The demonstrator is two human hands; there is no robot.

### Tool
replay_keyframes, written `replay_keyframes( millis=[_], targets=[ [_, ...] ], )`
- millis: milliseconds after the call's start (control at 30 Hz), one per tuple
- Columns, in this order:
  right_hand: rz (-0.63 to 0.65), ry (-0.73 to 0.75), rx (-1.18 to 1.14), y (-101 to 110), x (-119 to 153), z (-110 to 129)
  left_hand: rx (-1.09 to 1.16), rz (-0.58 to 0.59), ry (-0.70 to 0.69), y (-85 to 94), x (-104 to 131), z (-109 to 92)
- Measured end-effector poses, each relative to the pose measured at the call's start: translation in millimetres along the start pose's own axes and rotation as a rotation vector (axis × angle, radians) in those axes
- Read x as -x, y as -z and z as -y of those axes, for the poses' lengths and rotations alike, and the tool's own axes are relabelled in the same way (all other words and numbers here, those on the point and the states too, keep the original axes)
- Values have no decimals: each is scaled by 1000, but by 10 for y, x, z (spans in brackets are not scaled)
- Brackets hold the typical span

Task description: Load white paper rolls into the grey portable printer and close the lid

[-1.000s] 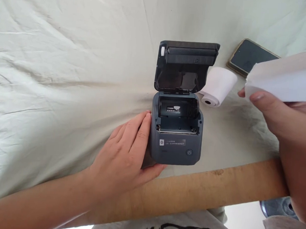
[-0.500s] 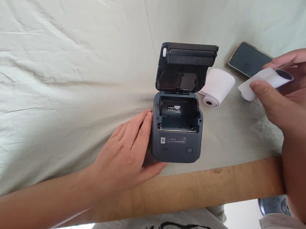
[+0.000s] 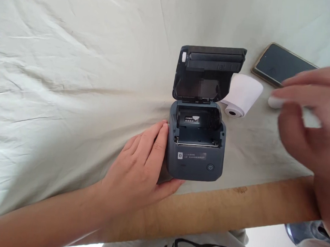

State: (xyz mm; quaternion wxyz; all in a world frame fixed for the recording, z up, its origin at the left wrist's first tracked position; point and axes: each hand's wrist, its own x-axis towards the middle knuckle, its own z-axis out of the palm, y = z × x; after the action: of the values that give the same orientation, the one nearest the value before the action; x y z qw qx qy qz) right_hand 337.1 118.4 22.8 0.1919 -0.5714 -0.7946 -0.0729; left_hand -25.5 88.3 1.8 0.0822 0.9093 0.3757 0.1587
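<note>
A dark blue-grey label printer point(image 3: 194, 167) stands on the cloth, its black lid point(image 3: 208, 75) raised and the paper bay bare inside. My left hand point(image 3: 139, 163) grips it from the left, fingers along its side and thumb at the near edge. At the right, my right hand point(image 3: 310, 107) is closed and smeared by motion. A small white paper roll point(image 3: 275, 102) pokes out past its fingers; most of that roll is hidden. Another white paper roll point(image 3: 244, 93) lies just right of the printer, partly behind the lid.
A phone point(image 3: 282, 66) lies at the back right, close behind my right hand. The wrinkled pale cloth point(image 3: 86, 76) covers the table, with a brown wooden edge point(image 3: 218, 202) along the front. Something clear, perhaps plastic, shows in the top left corner.
My right hand has turned, so the roll in it is now mostly covered by the fingers. The view has shifted slightly; my left hand stays on the printer.
</note>
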Motion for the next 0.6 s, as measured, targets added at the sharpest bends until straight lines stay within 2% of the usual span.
replay_keyframes(
  millis=[100,167,267,433,500,600],
  targets=[
    [81,303,80,-78,-72,201,-16,3,1,-4,-4,-13],
    [115,354,183,-138,-98,252,-26,5,-4,-4,-11,-19],
    [61,306,194,-137,-76,276,-34,-8,-18,6,-29,-21],
    [55,-72,-159,34,-28,295,-28,0,-18,20,-39,-15],
    [50,-59,-150,34,-37,246,-30,1,-11,18,-30,-12],
    [64,150,-116,-39,-49,131,-35,7,-4,11,-17,-5]
  ],
)
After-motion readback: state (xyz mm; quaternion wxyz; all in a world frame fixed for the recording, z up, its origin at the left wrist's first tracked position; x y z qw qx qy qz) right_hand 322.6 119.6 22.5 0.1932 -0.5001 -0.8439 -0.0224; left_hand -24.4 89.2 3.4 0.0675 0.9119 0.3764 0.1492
